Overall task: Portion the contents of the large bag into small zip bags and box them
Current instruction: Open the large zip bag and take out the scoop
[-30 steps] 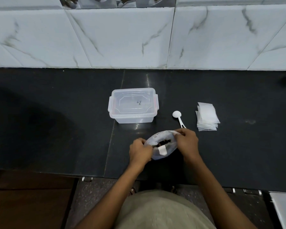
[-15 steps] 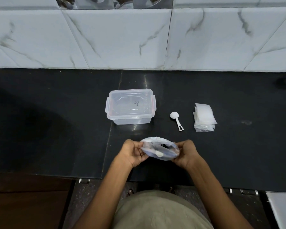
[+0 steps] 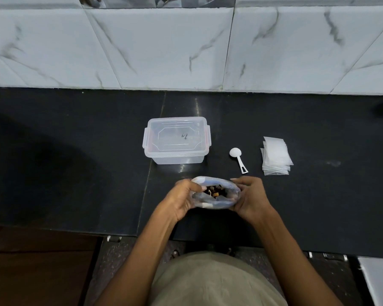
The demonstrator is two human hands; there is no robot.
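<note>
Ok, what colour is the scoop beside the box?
White scoop, plain; head view.

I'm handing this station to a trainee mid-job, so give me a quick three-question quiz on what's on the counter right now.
1. True or false: the lid is on the clear box.
2. What lies between the box and the stack of small zip bags? A) white scoop B) scissors C) marker
3. What are the left hand and right hand doing to the large bag?

Key: 1 true. 2 A, the white scoop. 3 Each grips one side of its mouth, holding it open; dark pieces show inside.
</note>
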